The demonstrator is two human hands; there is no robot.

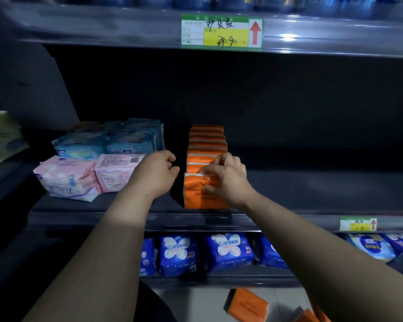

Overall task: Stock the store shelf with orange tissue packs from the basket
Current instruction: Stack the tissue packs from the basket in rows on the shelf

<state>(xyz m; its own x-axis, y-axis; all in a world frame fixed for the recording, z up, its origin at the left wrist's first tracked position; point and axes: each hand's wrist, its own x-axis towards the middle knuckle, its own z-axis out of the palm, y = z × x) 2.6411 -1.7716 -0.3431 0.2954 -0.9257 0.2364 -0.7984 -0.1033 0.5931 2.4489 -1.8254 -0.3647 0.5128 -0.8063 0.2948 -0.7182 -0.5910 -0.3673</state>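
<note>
A row of several orange tissue packs [207, 140] stands upright on the dark middle shelf [312, 189], running front to back. My right hand [228, 177] grips the front orange pack [194, 194] at its top right, fingers curled over its edge. My left hand [157, 173] hovers just left of the row with loosely curled fingers, holding nothing. More orange packs [246, 304] lie low in the view at the bottom right; the basket itself is not visible.
Pink packs [79, 180] and light blue packs [116, 138] sit left of the orange row. Blue packs [226, 252] fill the shelf below. A price tag [221, 32] hangs on the upper shelf edge. The shelf right of the row is bare.
</note>
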